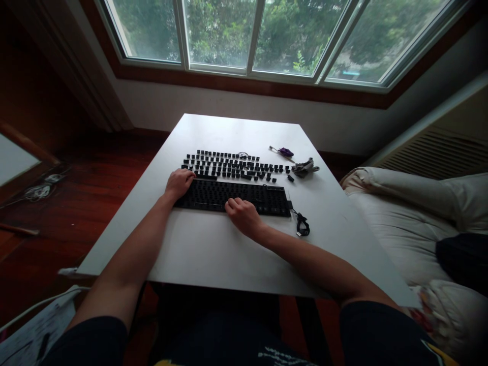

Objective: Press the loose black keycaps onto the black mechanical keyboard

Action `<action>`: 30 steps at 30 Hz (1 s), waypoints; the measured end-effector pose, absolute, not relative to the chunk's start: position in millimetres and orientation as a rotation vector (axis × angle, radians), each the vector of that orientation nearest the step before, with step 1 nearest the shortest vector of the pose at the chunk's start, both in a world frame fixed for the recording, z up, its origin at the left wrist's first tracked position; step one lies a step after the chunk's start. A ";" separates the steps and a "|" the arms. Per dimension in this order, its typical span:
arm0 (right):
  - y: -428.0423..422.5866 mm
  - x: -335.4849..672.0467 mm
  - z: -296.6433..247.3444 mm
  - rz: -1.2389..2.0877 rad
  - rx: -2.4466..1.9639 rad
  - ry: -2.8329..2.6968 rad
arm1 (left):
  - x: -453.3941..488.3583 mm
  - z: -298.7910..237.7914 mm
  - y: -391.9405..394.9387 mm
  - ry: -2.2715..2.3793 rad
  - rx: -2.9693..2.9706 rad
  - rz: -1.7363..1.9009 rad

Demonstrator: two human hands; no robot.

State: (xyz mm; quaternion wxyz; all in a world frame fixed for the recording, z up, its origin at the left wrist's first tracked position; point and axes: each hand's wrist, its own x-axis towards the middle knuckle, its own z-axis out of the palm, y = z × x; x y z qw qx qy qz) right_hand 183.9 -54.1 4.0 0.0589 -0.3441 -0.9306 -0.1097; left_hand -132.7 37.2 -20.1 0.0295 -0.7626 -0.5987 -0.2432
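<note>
A black keyboard base (244, 197) lies across the middle of the white table (229, 249). Rows of loose black keycaps (229, 165) are laid out just behind it. My left hand (179, 183) rests curled on the keyboard's left end, its fingers reaching the nearest keycap row. My right hand (242, 213) sits on the keyboard's front edge near the middle, fingers curled down onto it. What either hand holds, if anything, is hidden under the fingers.
The keyboard's coiled black cable (301, 223) lies at its right end. A purple-handled tool (284, 151) and a grey cloth-like bundle (305, 168) sit at the back right. A white cushioned seat (412, 223) stands right of the table; windows are behind.
</note>
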 end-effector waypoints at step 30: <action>-40.9 224.9 -14.6 0.025 -0.685 -2.402 | -119.7 20.3 81.5 -1.548 -2.563 -0.167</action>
